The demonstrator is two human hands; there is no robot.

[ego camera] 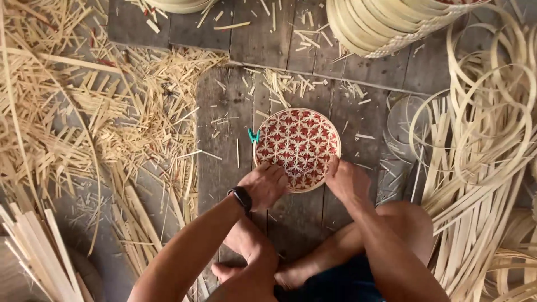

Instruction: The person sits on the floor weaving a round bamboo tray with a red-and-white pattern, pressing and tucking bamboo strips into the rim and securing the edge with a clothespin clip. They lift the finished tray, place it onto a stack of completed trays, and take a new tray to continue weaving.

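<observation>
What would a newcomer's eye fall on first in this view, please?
First, the round woven tray with its red and pale star pattern, at the centre of the plank floor. The left hand and right hand grip its near rim, a green clip on its left edge. Bamboo strips lie scattered left, bamboo hoops right.

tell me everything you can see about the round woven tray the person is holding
The round woven tray is a shallow disc of pale bamboo-like strips, woven in an open star lattice over a red backing, with a pale rim. It lies flat on the dark wooden floor before the seated person. The left hand and right hand grip its near edge. A small teal clip is clamped on its left rim.
</observation>
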